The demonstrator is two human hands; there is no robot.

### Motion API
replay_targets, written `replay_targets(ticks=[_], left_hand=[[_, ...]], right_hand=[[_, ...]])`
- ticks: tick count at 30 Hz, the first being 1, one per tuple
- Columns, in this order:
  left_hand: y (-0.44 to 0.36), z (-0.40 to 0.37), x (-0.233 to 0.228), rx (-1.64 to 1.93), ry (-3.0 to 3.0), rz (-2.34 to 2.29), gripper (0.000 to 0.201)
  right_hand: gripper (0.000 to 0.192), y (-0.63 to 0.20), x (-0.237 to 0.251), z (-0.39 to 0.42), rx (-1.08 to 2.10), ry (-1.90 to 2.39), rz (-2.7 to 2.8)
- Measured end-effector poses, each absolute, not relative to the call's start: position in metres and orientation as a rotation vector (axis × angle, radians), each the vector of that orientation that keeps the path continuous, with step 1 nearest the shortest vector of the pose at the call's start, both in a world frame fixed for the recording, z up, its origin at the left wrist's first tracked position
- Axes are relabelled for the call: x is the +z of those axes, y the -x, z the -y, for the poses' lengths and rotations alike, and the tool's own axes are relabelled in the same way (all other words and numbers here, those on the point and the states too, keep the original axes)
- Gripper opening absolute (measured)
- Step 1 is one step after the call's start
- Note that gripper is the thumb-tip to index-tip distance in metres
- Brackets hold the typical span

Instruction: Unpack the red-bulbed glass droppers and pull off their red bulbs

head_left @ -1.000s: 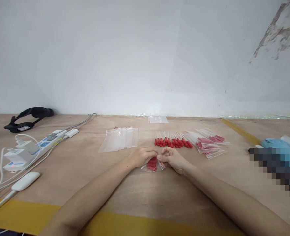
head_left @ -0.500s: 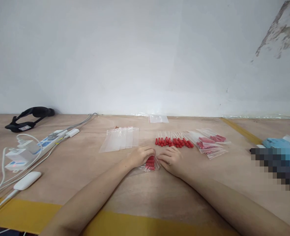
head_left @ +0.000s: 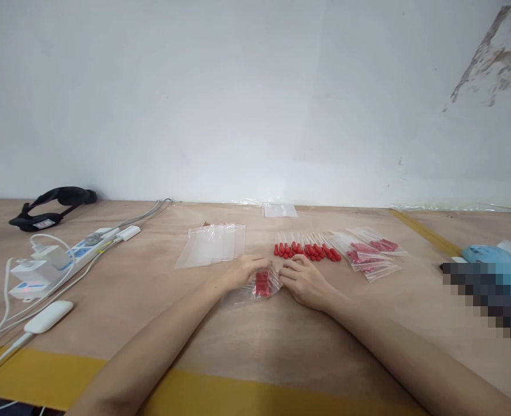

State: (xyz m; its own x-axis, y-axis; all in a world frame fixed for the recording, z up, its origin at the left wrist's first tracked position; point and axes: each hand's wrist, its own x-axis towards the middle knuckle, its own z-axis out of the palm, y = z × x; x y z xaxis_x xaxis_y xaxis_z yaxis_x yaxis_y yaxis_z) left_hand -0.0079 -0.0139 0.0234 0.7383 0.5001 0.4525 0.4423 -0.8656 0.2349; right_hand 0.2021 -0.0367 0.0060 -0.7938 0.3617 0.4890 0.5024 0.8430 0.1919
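Right now a small clear zip bag [head_left: 255,287] lies flat on the plywood counter [head_left: 247,346] between the person's two hands, with a tight clump of red-tipped pieces showing through its far end. Its plastic is thin, glossy and slightly crumpled, and the near end looks empty and see-through. The left hand [head_left: 241,271] rests on the bag's left edge, fingers curled down onto the film; its grip is pressed together on the plastic, pinching the edge. The right hand [head_left: 304,281] sits just beside the bag's right edge, fingers bent and fingertips touching the plastic; whether that grip truly pinches the film or only presses on it I cannot tell.

Just beyond the bag lies a row of loose red-capped sticks [head_left: 305,249], slim clear stems with rounded red ends, laid side by side. Beyond the bag and to its left, a fan of empty clear bags [head_left: 212,245] lies flat and overlapping. To the right of the row, filled bags [head_left: 370,254] are stacked loosely, red showing inside. Far left of the bag, a white power strip [head_left: 60,260] with plugged adapters and pale cables sits on the counter, and a black headband-like strap [head_left: 51,208] lies near the wall [head_left: 255,98].
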Motion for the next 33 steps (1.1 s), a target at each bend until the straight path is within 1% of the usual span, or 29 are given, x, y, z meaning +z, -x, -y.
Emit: replay_targets(ticks=[5, 9, 12, 13, 16, 18, 23, 25, 28, 30, 33], left_hand=[[0.010, 0.013, 0.035, 0.836, -2.667, -0.720, 0.020], [0.004, 0.021, 0.041, 0.609, -2.714, -0.727, 0.021], [0.005, 0.035, 0.042, 0.600, -2.688, -0.744, 0.026], [0.008, 0.040, 0.041, 0.606, -2.669, -0.764, 0.032], [0.021, 0.053, 0.033, 0.531, -2.626, -0.855, 0.057], [0.028, 0.058, 0.024, 0.502, -2.601, -0.926, 0.064], [0.032, 0.049, 0.009, 0.628, -2.550, -0.959, 0.064], [0.030, 0.045, 0.007, 0.674, -2.529, -0.958, 0.062], [0.027, 0.044, 0.006, 0.737, -2.510, -0.966, 0.058], [0.027, 0.046, 0.007, 0.764, -2.503, -0.958, 0.056], [0.026, 0.048, 0.008, 0.776, -2.498, -0.952, 0.056]], right_hand=[[0.013, -0.211, 0.014, 0.045, 0.054, 0.705, 2.588], [0.020, -0.205, 0.013, 0.046, 0.445, 0.863, 2.367], [0.021, -0.195, 0.007, 0.042, 0.618, 0.954, 2.215], [0.020, -0.191, 0.005, 0.041, 0.666, 0.972, 2.182], [0.019, -0.184, 0.001, 0.039, 0.773, 1.015, 2.114], [0.017, -0.182, -0.001, 0.038, 0.759, 1.035, 2.121], [0.013, -0.184, -0.005, 0.035, 0.694, 1.058, 2.141], [0.014, -0.185, -0.006, 0.034, 0.769, 1.044, 2.084], [0.026, -0.183, -0.008, 0.035, 0.957, 0.978, 1.987], [0.031, -0.181, -0.007, 0.037, 1.057, 0.953, 1.933], [0.028, -0.176, -0.006, 0.039, 1.136, 0.915, 1.895]])
